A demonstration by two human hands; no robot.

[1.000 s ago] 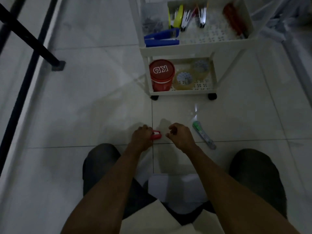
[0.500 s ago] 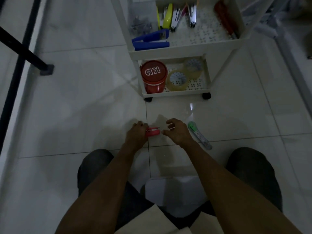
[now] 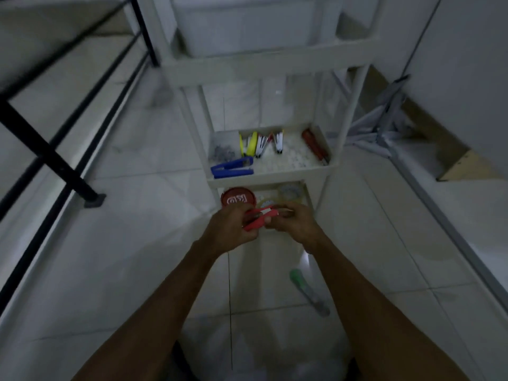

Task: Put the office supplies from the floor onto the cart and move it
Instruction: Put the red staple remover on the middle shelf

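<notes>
While the left hand (image 3: pixel 229 228) and right hand (image 3: pixel 298 225) come close together in front of a white cart (image 3: pixel 269 177), each grips one end of a small red tool (image 3: pixel 257 221), held off the tiled floor (image 3: pixel 132 243) at the level of the bottom shelf. A green cutter (image 3: pixel 308 292) lies on the tiles beside the right forearm. A blue stapler (image 3: pixel 232 167) sits on the middle shelf, a red tub (image 3: pixel 237 199) below it.
</notes>
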